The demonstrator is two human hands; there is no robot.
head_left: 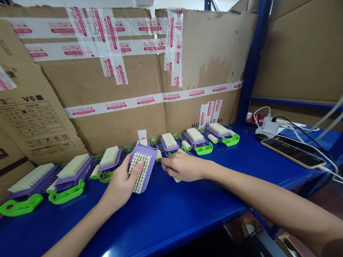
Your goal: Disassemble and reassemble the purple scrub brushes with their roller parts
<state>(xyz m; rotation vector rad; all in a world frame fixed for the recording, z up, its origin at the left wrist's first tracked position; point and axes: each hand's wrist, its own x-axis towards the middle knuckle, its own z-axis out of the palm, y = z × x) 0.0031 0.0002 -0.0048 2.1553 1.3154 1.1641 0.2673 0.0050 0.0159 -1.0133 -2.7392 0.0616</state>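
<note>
My left hand (122,185) is wrapped round a purple brush (143,167), thumb on its cream bristles, and holds it tilted above the blue shelf. Just to the right, my right hand (184,167) is closed, its fingertips curled inward; what they grip, if anything, is hidden. A bit of pale green shows under that hand. Beside its fingertips stands a small cream roller (159,156). Behind the hands is a row of similar purple brushes, including one brush (169,142) behind my right hand and another (110,157) left of my left hand.
Green curved handles, such as one handle (67,193), lie before the brushes on the blue shelf (124,234). Taped cardboard (118,77) walls the back. At right lie a phone (292,153), a white charger (270,125) and loose cables. A blue post (252,52) rises behind.
</note>
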